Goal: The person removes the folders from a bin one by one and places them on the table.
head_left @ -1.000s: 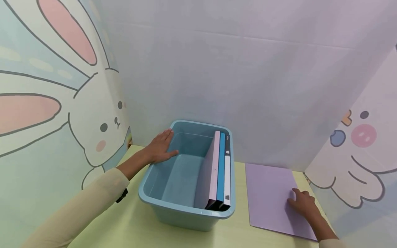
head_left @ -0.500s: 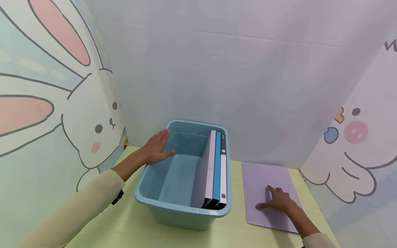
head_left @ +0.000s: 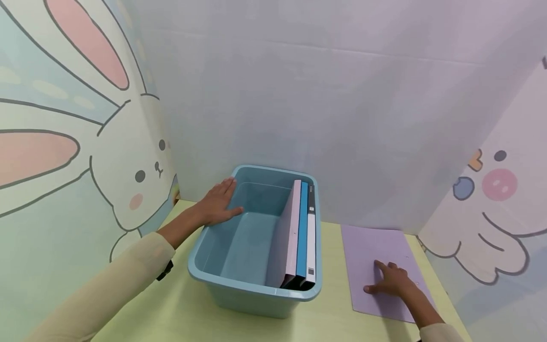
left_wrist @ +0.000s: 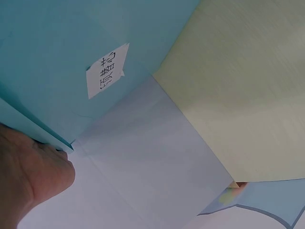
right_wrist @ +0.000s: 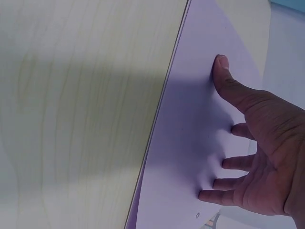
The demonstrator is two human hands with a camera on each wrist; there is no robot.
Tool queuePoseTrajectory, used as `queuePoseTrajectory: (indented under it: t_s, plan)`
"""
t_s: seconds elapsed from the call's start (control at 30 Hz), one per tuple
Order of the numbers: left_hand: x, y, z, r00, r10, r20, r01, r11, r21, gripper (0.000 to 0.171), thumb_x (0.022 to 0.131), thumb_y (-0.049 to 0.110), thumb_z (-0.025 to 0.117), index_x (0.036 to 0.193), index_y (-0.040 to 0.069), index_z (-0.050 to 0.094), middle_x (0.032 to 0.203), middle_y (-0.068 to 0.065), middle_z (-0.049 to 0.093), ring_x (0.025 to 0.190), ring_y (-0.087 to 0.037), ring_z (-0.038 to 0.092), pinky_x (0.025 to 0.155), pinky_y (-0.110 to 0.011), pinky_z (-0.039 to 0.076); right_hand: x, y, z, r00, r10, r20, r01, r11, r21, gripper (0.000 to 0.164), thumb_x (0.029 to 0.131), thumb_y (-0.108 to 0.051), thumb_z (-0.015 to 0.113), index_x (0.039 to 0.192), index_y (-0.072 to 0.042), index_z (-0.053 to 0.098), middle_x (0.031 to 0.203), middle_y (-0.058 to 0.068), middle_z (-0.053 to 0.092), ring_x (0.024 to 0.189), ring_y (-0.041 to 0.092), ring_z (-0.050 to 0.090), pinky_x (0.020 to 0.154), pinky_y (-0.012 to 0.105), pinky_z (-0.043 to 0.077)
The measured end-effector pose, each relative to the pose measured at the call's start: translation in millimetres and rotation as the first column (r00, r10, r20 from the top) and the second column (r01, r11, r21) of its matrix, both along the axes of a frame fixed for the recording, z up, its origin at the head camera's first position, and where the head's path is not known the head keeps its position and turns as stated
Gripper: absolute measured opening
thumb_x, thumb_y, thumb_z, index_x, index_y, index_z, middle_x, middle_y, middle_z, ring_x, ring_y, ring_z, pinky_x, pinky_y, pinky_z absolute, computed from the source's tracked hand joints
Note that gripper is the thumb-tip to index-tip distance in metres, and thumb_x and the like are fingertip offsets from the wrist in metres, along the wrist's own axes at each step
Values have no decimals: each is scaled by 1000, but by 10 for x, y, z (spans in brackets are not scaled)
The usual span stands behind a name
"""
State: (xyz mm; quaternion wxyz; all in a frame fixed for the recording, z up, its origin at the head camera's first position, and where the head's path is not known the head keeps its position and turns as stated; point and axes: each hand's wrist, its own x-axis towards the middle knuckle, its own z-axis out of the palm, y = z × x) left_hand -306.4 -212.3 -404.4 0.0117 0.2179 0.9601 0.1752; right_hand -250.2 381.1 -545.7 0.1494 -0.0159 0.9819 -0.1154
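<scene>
My right hand [head_left: 392, 280] is over the purple folder [head_left: 362, 249], so it is the near one. The folder lies flat on the bench [head_left: 335, 294], right under my fingers. Its long way runs from close to me out toward the back wall [head_left: 273, 118], tilted a little. Most of the folder I can see is past my fingertips and to the left of them. My right fingers and thumb are spread wide, and the tips look like they touch the top, with nothing pinched.

The blue bin [head_left: 252, 300] is to the left of the folder, with a strip of bench between them. My left hand [head_left: 217, 203] is well away, on the far side of the bin. It rests on the left rim with its fingers straight and its thumb out over the inside. Three things stand on edge along the bin's right wall: a pink folder [head_left: 295, 228], a blue folder [head_left: 302, 228] and a black-and-white binder [head_left: 311, 242].

My right hand and wrist hide part of the purple folder. The right wrist view cuts off its ends (one small ring [right_wrist: 198, 215] shows there). In the left wrist view, the rim hides my left fingers.
</scene>
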Motion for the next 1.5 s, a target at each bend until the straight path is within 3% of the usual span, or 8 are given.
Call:
queuePoseTrajectory:
  t_s: [0.47, 0.93, 1.5]
  plan:
    - [-15, -1, -21, 1000, -1, -5, 1, 1000, 1, 94, 116, 43, 57, 175, -15, 11, 186, -35, 9, 175, -54, 10, 142, -69, 11, 25, 273, 43, 1000, -18, 16, 19, 1000, -13, 117, 83, -63, 96, 157, 14, 48, 152, 60, 37, 131, 87, 44, 103, 90, 49]
    - [-7, 0, -56, 1000, 8, -9, -8, 1000, -1, 95, 116, 44, 58, 175, -15, 11, 186, -35, 9, 176, -53, 10, 142, -69, 11, -22, 553, -107, 1000, -12, -16, 12, 1000, -16, 124, 78, -69, 97, 155, 14, 47, 150, 60, 38, 124, 87, 47, 102, 91, 47]
    - [-22, 10, -58, 1000, 9, -5, -9, 1000, 1, 95, 116, 44, 58, 175, -14, 11, 187, -34, 9, 176, -53, 10, 142, -68, 11, -68, 478, 92, 999, -36, 3, 36, 999, -39, 121, 75, -56, 104, 153, 15, 45, 141, 61, 41, 119, 80, 49, 104, 90, 46]
